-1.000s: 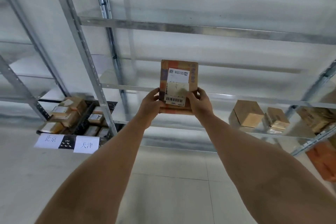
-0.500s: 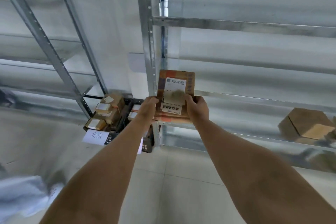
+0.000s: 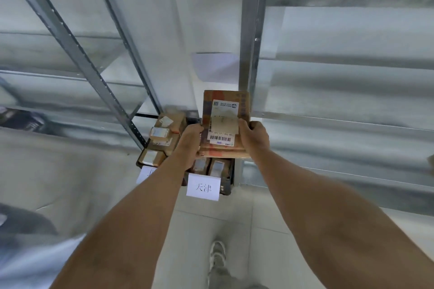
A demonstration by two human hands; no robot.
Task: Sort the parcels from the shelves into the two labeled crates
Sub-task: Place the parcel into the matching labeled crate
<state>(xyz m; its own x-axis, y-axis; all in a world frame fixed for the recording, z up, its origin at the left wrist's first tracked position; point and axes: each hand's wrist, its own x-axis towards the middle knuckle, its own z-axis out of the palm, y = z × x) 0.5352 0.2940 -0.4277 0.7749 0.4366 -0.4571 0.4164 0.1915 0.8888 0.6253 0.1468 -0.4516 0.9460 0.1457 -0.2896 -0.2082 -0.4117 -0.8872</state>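
Note:
I hold a flat cardboard parcel with a white shipping label and barcode facing me, above the crates. My left hand grips its left edge and my right hand grips its right edge. Below it on the floor stand two black crates side by side. The left crate holds several brown parcels and has a white paper label partly hidden by my left forearm. The right crate also holds parcels and carries a white label with printed characters.
Metal shelving uprights rise just behind the crates, with another rack slanting at the left. Shelf boards run off to the right. My shoe stands on the pale tiled floor below.
I have turned left and stepped toward the crates, which now lie directly under the parcel. The parcels on the right shelf have left the view. Both hands keep their grip.

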